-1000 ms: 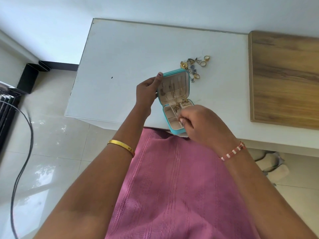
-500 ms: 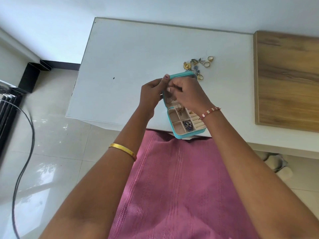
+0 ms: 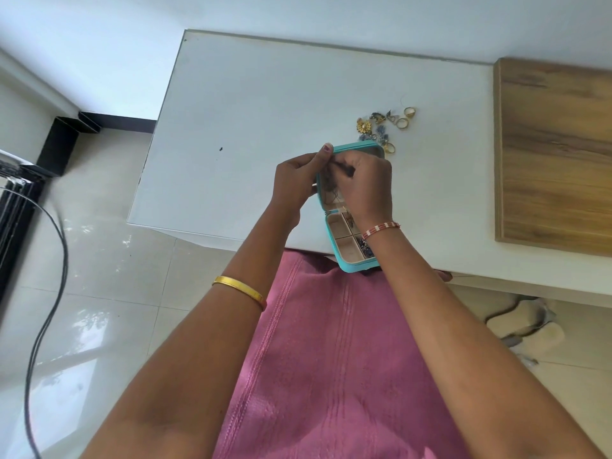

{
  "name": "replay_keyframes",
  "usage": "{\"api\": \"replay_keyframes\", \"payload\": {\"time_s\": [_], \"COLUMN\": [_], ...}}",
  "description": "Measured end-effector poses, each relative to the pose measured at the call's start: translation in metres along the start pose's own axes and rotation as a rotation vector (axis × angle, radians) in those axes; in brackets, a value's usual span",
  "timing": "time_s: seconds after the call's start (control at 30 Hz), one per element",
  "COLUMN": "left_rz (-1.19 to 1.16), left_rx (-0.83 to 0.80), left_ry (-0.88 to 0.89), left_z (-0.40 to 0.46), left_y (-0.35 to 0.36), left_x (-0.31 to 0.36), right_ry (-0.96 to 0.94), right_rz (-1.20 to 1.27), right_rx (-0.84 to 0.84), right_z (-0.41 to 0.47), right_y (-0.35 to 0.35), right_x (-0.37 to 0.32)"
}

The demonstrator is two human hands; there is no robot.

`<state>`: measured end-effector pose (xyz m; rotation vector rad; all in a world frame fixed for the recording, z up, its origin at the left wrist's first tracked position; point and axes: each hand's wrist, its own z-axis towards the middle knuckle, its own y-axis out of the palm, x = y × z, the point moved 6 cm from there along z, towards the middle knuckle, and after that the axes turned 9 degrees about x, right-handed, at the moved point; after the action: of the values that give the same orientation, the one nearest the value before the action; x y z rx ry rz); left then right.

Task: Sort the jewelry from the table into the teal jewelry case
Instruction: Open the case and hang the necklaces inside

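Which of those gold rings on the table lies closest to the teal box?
The gold ring just past the box's raised lid corner, nearly touching it. The other rings lie farther back.

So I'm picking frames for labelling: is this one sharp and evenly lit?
Head view: loose jewelry is sharp; right hand is slightly motion-blurred at the teal case; window glare on the floor; wide-angle bends the table edges.

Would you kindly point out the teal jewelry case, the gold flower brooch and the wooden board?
teal jewelry case (image 3: 351, 267): head view, front outer wall.
gold flower brooch (image 3: 363, 126): head view, its centre.
wooden board (image 3: 556, 154): head view, bare top.
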<state>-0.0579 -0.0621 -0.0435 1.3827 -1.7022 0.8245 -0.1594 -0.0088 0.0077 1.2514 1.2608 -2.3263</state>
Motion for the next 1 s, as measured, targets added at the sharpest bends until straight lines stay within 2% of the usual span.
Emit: {"api": "replay_keyframes", "payload": {"time_s": [0.13, 0.43, 0.87, 1.0], "left_rz": [0.022, 0.007, -0.010, -0.039], "left_rx": [0.018, 0.011, 0.011, 0.024], "left_ry": [0.001, -0.012, -0.014, -0.017], "left_z": [-0.001, -0.005, -0.004, -0.001], "left_y": [0.001, 0.001, 0.000, -0.003], "left_x": [0.000, -0.002, -0.004, 0.000], "right_ry": [0.053, 0.367, 0.475, 0.383], "right_rz": [-0.013, 0.076, 0.050, -0.037], "right_rx": [0.056, 0.154, -0.082, -0.278], "right_z": [-0.002, 0.001, -0.013, -0.020], "right_y": [0.002, -0.004, -0.004, -0.009], "right_x": [0.002, 0.023, 0.043, 0.040]}}
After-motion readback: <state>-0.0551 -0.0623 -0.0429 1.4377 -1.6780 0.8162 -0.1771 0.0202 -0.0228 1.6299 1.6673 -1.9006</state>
